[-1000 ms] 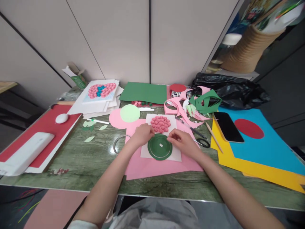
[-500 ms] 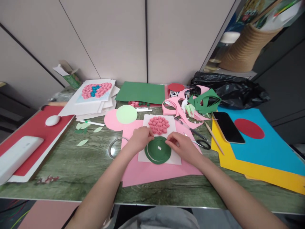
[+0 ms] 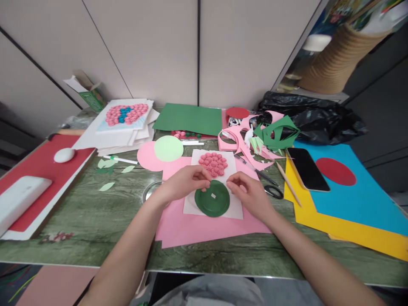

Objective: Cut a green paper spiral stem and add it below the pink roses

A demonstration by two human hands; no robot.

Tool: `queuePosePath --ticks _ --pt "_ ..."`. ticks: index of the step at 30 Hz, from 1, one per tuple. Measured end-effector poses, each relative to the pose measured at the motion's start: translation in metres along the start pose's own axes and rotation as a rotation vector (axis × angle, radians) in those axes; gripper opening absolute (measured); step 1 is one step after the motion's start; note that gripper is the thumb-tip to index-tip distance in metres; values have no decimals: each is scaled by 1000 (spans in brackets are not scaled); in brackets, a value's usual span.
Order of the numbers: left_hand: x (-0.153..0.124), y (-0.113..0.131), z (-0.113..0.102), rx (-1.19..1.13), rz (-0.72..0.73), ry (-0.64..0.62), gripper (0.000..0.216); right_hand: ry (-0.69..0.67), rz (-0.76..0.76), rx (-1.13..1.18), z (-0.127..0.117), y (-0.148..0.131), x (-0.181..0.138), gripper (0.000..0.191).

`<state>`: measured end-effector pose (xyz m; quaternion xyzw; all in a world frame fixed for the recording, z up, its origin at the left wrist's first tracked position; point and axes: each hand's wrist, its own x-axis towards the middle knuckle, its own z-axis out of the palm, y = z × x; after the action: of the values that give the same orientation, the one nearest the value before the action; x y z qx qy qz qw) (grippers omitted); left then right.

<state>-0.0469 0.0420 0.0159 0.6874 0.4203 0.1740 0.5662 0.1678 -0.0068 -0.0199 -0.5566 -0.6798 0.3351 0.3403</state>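
A green round disc [image 3: 212, 205], with a darker rim and a small white patch at its middle, lies on a white sheet [image 3: 190, 207]. My left hand [image 3: 188, 183] hovers at the disc's upper left edge, thumb and forefinger pinched; anything between them is too small to make out. At the upper right edge, my right hand [image 3: 248, 191] is curled with its fingertips together, and what it may hold is hidden. Just beyond the disc, a cluster of pink paper coils [image 3: 213, 164] sits on the same sheet. Pink paper [image 3: 204, 233] is underneath.
Left stand a tape roll [image 3: 148, 191], paper leaves [image 3: 106, 186] and a red board [image 3: 35, 170]. Scissors [image 3: 273, 191], a pen [image 3: 255, 169], a pencil [image 3: 288, 185] and a phone [image 3: 307, 169] lie right. Paper scraps [image 3: 242, 142] and a black bag [image 3: 315, 117] are behind.
A pale curved line on the green disc no longer shows. My left hand has lifted slightly from the disc's edge, and my right hand has shifted a little right. The view has tilted slightly.
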Motion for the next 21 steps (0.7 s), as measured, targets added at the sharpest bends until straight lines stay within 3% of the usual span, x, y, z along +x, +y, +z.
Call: queuePosePath --ticks 3,9,14,21 --pt "-1 5 7 -58 -1 -16 11 -18 35 121 -1 -4 -2 13" --pt "-2 9 20 -75 7 -18 12 -20 3 17 2 -13 -7 14" --pt "0 13 35 -31 0 74 15 34 -9 32 0 -12 -9 14" --pt "2 14 43 -144 9 191 21 -37 27 524 -9 -4 -6 20"
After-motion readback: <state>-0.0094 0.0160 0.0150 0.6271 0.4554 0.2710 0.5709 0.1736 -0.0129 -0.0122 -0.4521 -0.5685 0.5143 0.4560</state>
